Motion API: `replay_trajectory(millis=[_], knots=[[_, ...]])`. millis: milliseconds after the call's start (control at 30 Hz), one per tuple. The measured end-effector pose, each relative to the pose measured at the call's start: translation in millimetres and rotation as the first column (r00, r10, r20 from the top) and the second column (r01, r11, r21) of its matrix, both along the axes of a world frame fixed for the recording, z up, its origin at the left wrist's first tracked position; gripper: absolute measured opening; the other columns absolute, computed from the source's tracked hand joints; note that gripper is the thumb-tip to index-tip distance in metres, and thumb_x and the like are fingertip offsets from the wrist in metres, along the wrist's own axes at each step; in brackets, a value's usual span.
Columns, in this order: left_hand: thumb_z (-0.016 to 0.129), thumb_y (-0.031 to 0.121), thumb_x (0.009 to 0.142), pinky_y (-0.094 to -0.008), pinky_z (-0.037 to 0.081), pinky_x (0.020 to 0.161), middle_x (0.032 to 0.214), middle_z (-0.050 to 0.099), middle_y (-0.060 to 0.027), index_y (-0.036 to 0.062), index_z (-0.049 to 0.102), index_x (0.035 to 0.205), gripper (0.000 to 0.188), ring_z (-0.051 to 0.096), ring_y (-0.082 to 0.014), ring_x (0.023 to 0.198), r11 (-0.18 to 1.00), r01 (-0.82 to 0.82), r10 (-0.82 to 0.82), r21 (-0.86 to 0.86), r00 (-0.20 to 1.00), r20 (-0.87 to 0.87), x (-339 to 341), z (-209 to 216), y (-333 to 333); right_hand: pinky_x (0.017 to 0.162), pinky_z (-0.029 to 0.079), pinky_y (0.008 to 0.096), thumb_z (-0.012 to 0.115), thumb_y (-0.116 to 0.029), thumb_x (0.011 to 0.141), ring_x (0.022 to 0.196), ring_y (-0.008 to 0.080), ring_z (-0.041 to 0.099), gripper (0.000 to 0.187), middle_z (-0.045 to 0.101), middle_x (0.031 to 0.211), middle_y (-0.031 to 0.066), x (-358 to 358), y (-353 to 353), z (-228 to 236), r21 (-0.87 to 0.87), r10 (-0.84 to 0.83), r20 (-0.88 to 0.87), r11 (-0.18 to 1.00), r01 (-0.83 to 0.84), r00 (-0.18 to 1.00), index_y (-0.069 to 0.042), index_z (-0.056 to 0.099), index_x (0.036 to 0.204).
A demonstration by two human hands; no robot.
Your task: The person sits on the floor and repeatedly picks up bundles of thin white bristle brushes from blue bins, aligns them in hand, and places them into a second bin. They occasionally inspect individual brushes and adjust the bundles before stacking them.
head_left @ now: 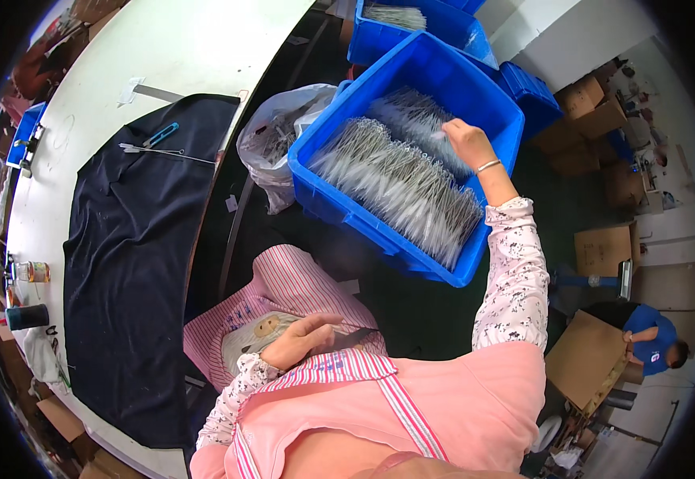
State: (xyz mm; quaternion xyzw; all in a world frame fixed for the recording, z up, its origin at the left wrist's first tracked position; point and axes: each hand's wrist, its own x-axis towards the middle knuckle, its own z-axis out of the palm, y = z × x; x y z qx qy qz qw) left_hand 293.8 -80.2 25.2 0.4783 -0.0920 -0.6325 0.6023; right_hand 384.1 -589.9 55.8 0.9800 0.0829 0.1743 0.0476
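My right hand (469, 144) reaches over the far right part of a blue plastic bin (339, 199). Its fingers are pinched together, and what lies between them cannot be made out. Rows of thin wire brushes (395, 180) with looped metal ends and whitish bristles fill much of the bin, and more lie just below my fingertips. My left hand (306, 339) hovers above my lap, holding nothing, its fingers loosely stretched to the right and apart. Below it spreads a pink striped apron (283, 279).
A black cloth (140, 279) covers part of the white table (180, 48), with a few brushes (168, 152) and a blue-handled tool (162, 134) on it. A plastic bag (279, 140) stands beside the bin. More blue bins stand behind. At far right, a person (653, 339) handles a cardboard box (591, 361).
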Motion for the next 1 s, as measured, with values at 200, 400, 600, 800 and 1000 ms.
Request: replay_trajectory(millis=[200, 400, 600, 800, 1000], knots=[[0.044, 0.018, 0.098, -0.0172, 0.039, 0.067, 0.085, 0.052, 0.0002, 0.0023, 0.046, 0.129, 0.035, 0.044, -0.0050, 0.074, 0.999, 0.036, -0.036, -0.003, 0.998, 0.046, 4, 7, -10, 0.075, 0.052, 0.0391, 0.048, 0.001, 0.079, 0.088, 0.0318, 0.062, 0.029, 0.062, 0.099, 0.0123, 21, -68, 6, 0.023, -0.120, 0.036, 0.993, 0.119, 0.992, -0.010, 0.060, 0.104], [0.050, 0.028, 0.095, -0.0242, 0.045, 0.071, 0.087, 0.058, -0.0048, 0.0009, 0.051, 0.125, 0.040, 0.053, -0.0103, 0.079, 0.995, -0.096, 0.095, 0.000, 0.982, 0.162, -9, 5, -3, 0.085, 0.048, 0.0336, 0.047, -0.018, 0.091, 0.099, 0.0245, 0.063, 0.030, 0.065, 0.108, 0.0143, 61, -55, -2, 0.434, -0.223, -0.072, 0.871, 0.232, 0.972, -0.005, 0.063, 0.112], [0.056, 0.036, 0.090, -0.0297, 0.048, 0.076, 0.093, 0.062, -0.0072, -0.0006, 0.056, 0.115, 0.044, 0.058, -0.0145, 0.085, 0.980, -0.162, 0.191, -0.118, 0.932, 0.307, -10, -38, -20, 0.081, 0.049, 0.0343, 0.054, -0.012, 0.090, 0.092, 0.0308, 0.062, 0.023, 0.064, 0.103, 0.0185, 125, 18, -2, 0.189, 0.282, -0.114, 0.947, -0.258, 0.952, 0.005, 0.062, 0.104], [0.057, 0.034, 0.089, -0.0283, 0.047, 0.068, 0.082, 0.060, -0.0042, -0.0001, 0.058, 0.107, 0.038, 0.056, -0.0108, 0.077, 0.841, -0.486, 0.540, -0.238, 0.787, 0.300, -16, -42, -9, 0.072, 0.048, 0.0379, 0.055, -0.009, 0.090, 0.082, 0.0328, 0.061, 0.018, 0.063, 0.091, 0.0177, 214, 220, 58, 0.233, 0.683, -0.053, 0.718, -0.656, 0.728, 0.003, 0.062, 0.101], [0.057, 0.031, 0.087, -0.0303, 0.044, 0.055, 0.073, 0.060, -0.0054, -0.0008, 0.057, 0.106, 0.037, 0.054, -0.0133, 0.064, 0.533, -0.832, 0.842, -0.154, 0.503, 0.195, -31, -37, 5, 0.084, 0.045, 0.0416, 0.056, -0.005, 0.087, 0.084, 0.0354, 0.058, 0.015, 0.063, 0.090, 0.0187, 240, 388, 65, 0.144, 0.897, -0.202, 0.425, -0.894, 0.393, 0.002, 0.061, 0.099]])
